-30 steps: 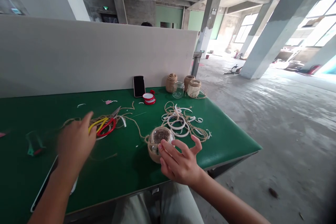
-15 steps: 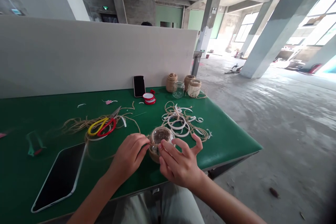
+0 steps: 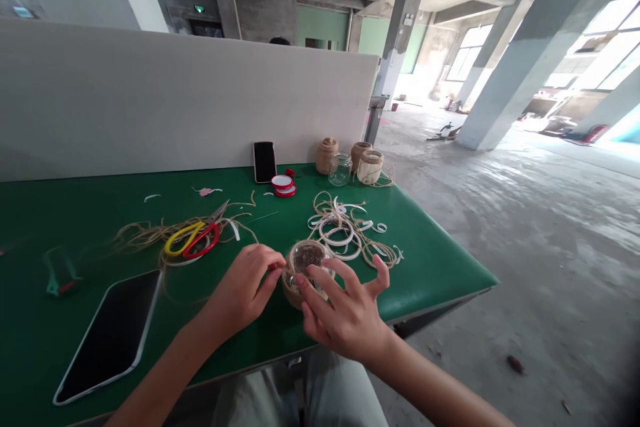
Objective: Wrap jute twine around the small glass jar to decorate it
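Observation:
A glass jar (image 3: 306, 255) wrapped in brown jute twine stands at the table's near edge, its open mouth facing up. My left hand (image 3: 250, 280) is closed in a pinch at the jar's left side, with thumb and forefinger on the jute twine (image 3: 288, 271) by the rim. My right hand (image 3: 345, 307) rests against the front of the jar, its first fingers pressing at the neck while the little finger stands raised. Those fingers hide part of the jar's front.
Red and yellow scissors (image 3: 201, 240) lie on loose twine, left of the jar. A large phone (image 3: 110, 330) is at near left. Twine and white strips (image 3: 345, 230) lie beyond the jar. Red-rimmed tape rolls (image 3: 284, 187), an upright phone (image 3: 265, 162) and several jars (image 3: 340, 170) stand at the back.
My left thumb and forefinger have shifted slightly up and left at the jar's rim. My right index finger has moved a little left along the neck. The view has turned slightly.

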A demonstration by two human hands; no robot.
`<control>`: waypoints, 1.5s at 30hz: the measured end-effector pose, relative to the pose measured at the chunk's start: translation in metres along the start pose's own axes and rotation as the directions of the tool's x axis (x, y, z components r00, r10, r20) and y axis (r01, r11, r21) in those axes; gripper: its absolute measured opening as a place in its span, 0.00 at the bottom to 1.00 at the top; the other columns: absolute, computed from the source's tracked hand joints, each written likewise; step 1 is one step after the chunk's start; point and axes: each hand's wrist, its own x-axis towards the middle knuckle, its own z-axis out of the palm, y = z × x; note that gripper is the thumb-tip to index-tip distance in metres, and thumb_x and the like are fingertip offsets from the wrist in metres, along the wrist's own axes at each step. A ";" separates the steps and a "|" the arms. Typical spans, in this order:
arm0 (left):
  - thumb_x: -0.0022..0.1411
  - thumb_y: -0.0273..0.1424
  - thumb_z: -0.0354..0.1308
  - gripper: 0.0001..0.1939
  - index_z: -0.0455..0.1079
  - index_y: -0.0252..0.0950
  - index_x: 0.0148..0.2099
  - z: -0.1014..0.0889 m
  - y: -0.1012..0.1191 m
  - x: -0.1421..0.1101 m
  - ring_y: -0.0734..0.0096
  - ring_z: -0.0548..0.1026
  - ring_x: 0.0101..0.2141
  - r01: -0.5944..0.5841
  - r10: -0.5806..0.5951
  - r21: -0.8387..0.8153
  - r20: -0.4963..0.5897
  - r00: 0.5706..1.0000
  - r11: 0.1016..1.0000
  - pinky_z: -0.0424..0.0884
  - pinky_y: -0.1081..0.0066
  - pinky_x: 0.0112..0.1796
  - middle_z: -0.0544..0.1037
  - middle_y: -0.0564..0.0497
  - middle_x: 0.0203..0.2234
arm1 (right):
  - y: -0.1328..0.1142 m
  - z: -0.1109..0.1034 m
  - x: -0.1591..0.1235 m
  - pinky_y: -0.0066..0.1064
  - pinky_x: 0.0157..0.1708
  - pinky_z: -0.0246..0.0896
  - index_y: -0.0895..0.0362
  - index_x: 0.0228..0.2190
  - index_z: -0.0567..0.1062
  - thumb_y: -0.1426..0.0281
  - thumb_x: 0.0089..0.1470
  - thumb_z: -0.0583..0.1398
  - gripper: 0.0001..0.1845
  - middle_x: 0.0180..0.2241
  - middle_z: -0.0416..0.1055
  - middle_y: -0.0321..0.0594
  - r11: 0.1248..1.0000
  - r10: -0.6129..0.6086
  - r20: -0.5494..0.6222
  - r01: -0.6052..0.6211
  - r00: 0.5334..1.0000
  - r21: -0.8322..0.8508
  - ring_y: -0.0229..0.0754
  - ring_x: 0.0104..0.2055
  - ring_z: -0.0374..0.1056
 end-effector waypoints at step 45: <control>0.60 0.26 0.51 0.09 0.64 0.38 0.44 -0.012 -0.001 0.015 0.65 0.69 0.41 -0.093 0.091 0.047 0.047 0.995 0.995 0.59 0.59 0.47 0.74 0.49 0.38 | 0.036 -0.009 0.042 0.54 0.61 0.32 0.54 0.58 0.55 0.63 0.49 0.58 0.36 0.60 0.57 0.43 0.902 0.010 0.536 -0.239 0.844 0.360 0.53 0.64 0.44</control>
